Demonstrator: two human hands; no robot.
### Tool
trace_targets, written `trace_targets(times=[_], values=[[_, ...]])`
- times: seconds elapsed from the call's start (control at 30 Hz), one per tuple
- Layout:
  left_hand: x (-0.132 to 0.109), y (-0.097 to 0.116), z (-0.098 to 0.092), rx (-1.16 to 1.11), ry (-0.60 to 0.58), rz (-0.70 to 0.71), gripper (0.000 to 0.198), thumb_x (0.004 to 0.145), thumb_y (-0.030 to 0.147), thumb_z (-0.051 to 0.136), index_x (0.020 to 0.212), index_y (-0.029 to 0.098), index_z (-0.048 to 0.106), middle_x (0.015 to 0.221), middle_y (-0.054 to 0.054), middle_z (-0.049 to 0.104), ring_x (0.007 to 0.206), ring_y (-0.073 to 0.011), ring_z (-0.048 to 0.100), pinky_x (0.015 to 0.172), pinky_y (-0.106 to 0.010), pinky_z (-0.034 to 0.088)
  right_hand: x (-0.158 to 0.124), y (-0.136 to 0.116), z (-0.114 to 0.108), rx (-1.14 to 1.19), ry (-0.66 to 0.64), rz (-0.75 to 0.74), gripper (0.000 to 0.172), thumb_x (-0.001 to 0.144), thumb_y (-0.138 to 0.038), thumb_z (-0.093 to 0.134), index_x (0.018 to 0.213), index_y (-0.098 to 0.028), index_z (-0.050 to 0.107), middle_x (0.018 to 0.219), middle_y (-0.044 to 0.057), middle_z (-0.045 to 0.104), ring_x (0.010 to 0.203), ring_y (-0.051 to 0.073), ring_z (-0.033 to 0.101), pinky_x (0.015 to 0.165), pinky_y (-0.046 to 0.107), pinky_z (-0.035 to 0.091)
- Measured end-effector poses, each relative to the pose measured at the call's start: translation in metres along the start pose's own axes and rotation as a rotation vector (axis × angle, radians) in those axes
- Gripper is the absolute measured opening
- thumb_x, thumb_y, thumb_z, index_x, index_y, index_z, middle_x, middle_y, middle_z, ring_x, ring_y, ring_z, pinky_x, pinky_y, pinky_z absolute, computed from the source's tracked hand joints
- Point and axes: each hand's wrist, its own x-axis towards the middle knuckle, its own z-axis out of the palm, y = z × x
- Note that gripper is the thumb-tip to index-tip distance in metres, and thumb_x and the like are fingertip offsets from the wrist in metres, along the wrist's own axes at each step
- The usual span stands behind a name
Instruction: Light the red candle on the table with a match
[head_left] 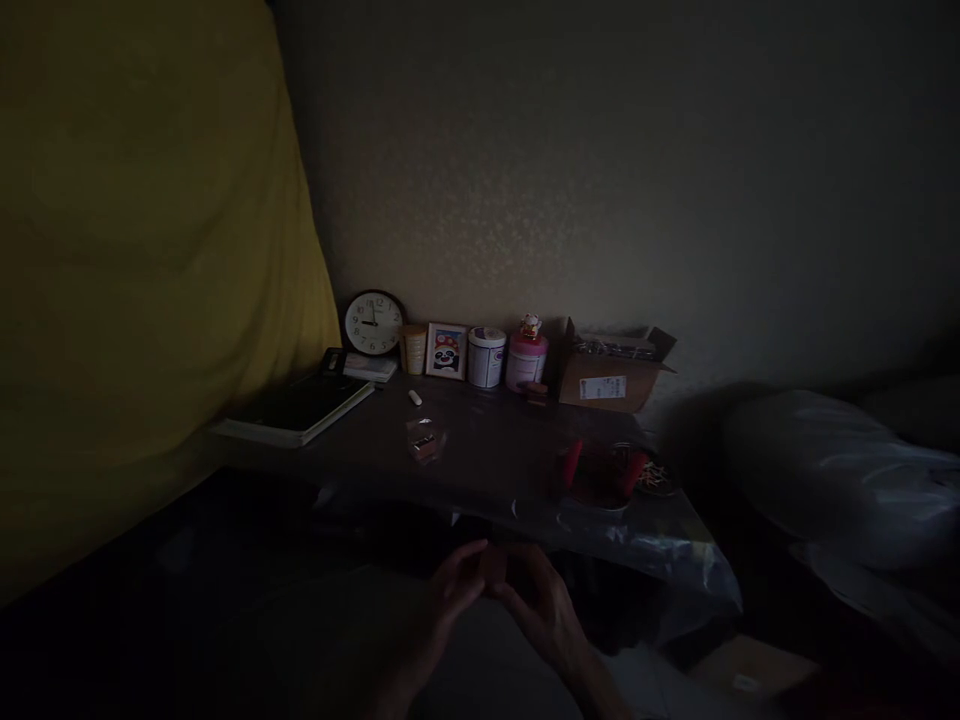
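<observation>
In dim light, both hands meet in front of the table's near edge, with a small, dark reddish, flat-sided piece [493, 565] between them. My left hand [459, 580] pinches its left side with thumb and fingers. On the other side, my right hand [536, 595] grips it with bent fingers. The piece looks like a small block or box, but the darkness hides its exact kind. Beyond the hands, a small clear plastic packet [426, 445] with something reddish in it lies on the dark table [487, 440]. A small white oval object [415, 398] rests behind the packet.
Along the wall stand a round clock [373, 323], a tan cup [413, 350], a framed panda picture [446, 352], a white tin [487, 358], a pink tin [526, 362] and an open cardboard box [606, 385]. A large book [300, 412] lies left; a red-sided holder [604, 475] sits right.
</observation>
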Motion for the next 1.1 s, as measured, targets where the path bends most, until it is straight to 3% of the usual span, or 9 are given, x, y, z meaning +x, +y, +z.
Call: trace_targets(times=[0.2,0.4,0.57,0.73,1.0,1.1], values=[[0.0,0.005,0.002,0.098,0.028,-0.023,0.04,0.064,0.038,0.072,0.102,0.027,0.063,0.102,-0.004,0.07,0.102,-0.0277,0.06,0.088,-0.039,0.044,-0.001,-0.001,0.0,0.037,-0.021,-0.012,0.028,0.081,-0.037,0.059,0.104,-0.021,0.058,0.098,0.005,0.064,0.091,0.019,0.062,0.08,0.028,0.049],[-0.004,0.017,0.009,0.141,0.106,-0.049,0.032,0.067,0.038,0.069,0.096,0.024,0.065,0.097,-0.003,0.07,0.098,-0.0254,0.061,0.085,-0.035,0.045,-0.002,0.001,-0.002,0.202,-0.021,0.045,0.032,0.081,-0.039,0.059,0.108,-0.021,0.057,0.1,0.005,0.065,0.094,0.019,0.062,0.082,0.028,0.049],[-0.007,0.021,0.014,-0.141,0.049,-0.034,0.026,0.073,0.032,0.066,0.097,0.022,0.064,0.101,-0.006,0.069,0.101,-0.0233,0.059,0.089,-0.037,0.041,0.0,-0.003,-0.005,0.52,0.122,0.197,0.03,0.075,-0.047,0.064,0.09,-0.021,0.062,0.086,0.003,0.068,0.081,0.02,0.066,0.07,0.028,0.053],[-0.007,0.018,0.011,-0.283,-0.035,-0.076,0.022,0.083,0.028,0.054,0.101,0.019,0.065,0.108,-0.008,0.067,0.104,-0.0228,0.056,0.092,-0.038,0.038,0.001,-0.003,-0.007,0.634,0.186,0.3,0.031,0.072,-0.049,0.066,0.079,-0.019,0.063,0.079,0.003,0.068,0.078,0.021,0.065,0.07,0.031,0.054],[-0.006,0.018,0.012,-0.275,-0.051,-0.088,0.022,0.081,0.027,0.057,0.099,0.02,0.067,0.106,-0.008,0.066,0.107,-0.0244,0.054,0.093,-0.037,0.038,0.0,0.0,-0.003,0.5,0.193,0.157,0.026,0.074,-0.045,0.066,0.076,-0.019,0.065,0.081,0.002,0.064,0.08,0.019,0.063,0.07,0.026,0.053],[-0.005,0.015,0.012,-0.271,-0.033,-0.084,0.021,0.08,0.026,0.059,0.097,0.019,0.068,0.105,-0.008,0.066,0.108,-0.0247,0.053,0.093,-0.038,0.038,0.0,0.001,0.002,0.508,0.181,0.171,0.029,0.075,-0.048,0.064,0.081,-0.019,0.064,0.081,0.004,0.065,0.08,0.02,0.064,0.07,0.029,0.055]])
